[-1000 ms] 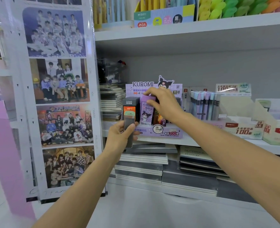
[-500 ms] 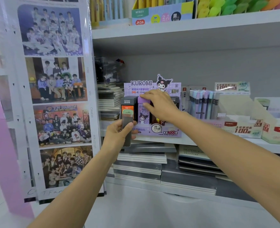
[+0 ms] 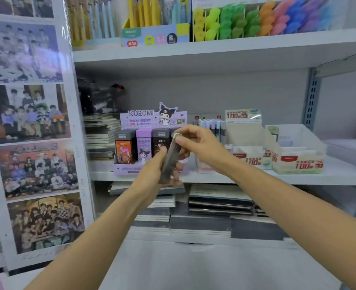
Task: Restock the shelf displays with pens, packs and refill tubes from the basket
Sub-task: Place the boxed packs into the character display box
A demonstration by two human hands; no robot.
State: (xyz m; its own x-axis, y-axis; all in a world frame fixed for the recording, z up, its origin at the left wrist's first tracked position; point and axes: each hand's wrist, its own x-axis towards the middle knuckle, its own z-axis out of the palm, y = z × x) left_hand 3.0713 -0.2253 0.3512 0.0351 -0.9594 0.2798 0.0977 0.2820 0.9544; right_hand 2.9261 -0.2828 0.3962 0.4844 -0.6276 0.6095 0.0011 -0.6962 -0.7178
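The white metal shelf point(image 3: 277, 178) at chest level carries the stock under review. The basket is not in view, so what remains in it cannot be judged.

On the left hangs one tall glossy poster sheet point(image 3: 30, 114) showing group photographs. Stacks of grey notebooks point(image 3: 219, 201) lie on the level below; the count is unclear.

On the shelf stands one purple cardboard Kuromi display box point(image 3: 152, 116). Three upright packs show in its front row: one orange-and-black pack point(image 3: 123, 149), one lilac pack point(image 3: 143, 147) and one dark brown pack point(image 3: 160, 145). The right end of the row is hidden by the hands. To its right stand two pale open cardboard boxes with red labels point(image 3: 248, 135); they appear mostly unfilled.

The left hand point(image 3: 152, 174) is curled round the lower part of one flat dark grey refill pack with a pale green end point(image 3: 169, 162). The right hand point(image 3: 196, 143) pinches the top end of the refill pack. It is held tilted, just in front of the display box and not yet seated.

Judgement: restocking is under way, and this pack is still to be placed.
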